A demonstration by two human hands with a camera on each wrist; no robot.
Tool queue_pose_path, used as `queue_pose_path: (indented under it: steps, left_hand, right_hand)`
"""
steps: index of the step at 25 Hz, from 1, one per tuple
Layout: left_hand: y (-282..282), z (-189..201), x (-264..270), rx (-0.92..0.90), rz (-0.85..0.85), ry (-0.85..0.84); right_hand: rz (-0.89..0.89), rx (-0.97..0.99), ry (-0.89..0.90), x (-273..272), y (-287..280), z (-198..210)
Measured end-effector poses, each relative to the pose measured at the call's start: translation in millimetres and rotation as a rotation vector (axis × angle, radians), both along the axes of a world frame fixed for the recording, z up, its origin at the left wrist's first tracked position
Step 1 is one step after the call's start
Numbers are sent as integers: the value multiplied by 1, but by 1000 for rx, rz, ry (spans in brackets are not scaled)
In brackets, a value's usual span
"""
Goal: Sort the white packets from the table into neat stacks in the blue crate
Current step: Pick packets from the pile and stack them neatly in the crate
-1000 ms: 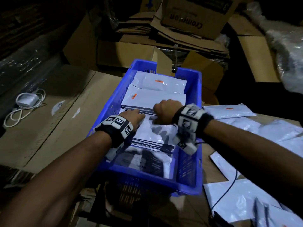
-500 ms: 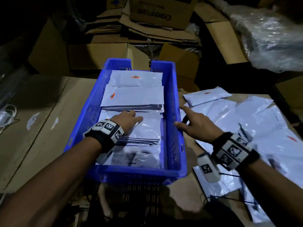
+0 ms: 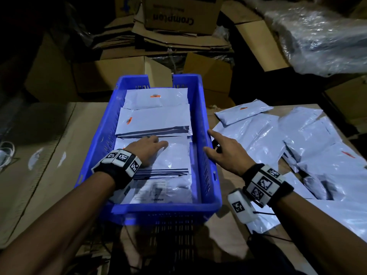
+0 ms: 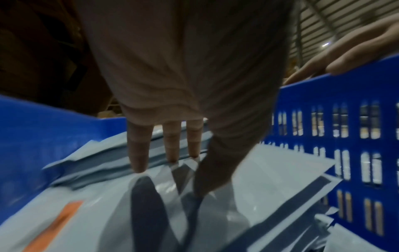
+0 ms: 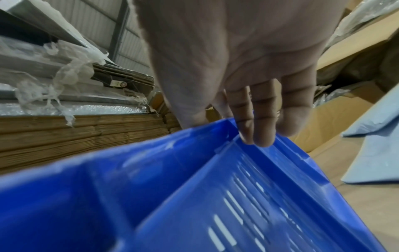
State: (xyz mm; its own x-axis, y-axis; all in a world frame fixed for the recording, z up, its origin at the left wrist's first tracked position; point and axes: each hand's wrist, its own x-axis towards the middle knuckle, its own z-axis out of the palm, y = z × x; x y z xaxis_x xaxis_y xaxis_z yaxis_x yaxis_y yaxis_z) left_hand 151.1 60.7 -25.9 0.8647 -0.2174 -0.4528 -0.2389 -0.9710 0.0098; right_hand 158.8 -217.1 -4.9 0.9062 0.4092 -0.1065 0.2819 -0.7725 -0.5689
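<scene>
The blue crate [image 3: 206,171] stands in front of me, holding stacks of white packets [image 3: 156,120] laid in rows from far to near. My left hand [image 3: 149,149] lies flat with straight fingers on the middle stack [image 3: 174,159]; in the left wrist view its fingertips [image 4: 138,163] press the packet surface [image 4: 259,172]. My right hand [image 3: 224,149] hovers open with spread fingers just outside the crate's right wall, holding nothing; its fingers [image 5: 257,122] reach the crate rim [image 5: 265,150]. Loose white packets [image 3: 297,139] cover the table on the right.
Cardboard sheets lie left of the crate [image 3: 49,155]. Cardboard boxes [image 3: 178,14] and flattened cartons pile up behind it. A plastic-wrapped bundle [image 3: 317,32] sits at the back right. A white cable [image 3: 6,155] lies at the far left edge.
My right hand left the stack inside the crate, moved right over the wall and opened. My left hand stayed on the middle stack, now flatter.
</scene>
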Motion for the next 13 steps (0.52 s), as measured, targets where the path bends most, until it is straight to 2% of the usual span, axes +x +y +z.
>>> queue_pose_path:
  steps: [3,7,10,13]
  left_hand:
    - [-24,4,-1,45,-151,-110]
    - [-53,-6,3,158,-314,-136]
    - [-63,-12,5,216,-350,-142]
    - [-62,-14,6,200,-356,-151]
  right_hand:
    - [-9,6,-5,-1,1,0]
    - [-17,5,-26,-3,2,1]
    - [-33,3,-35,-4,3,0]
    - [-41,-9,-40,-3,4,-3]
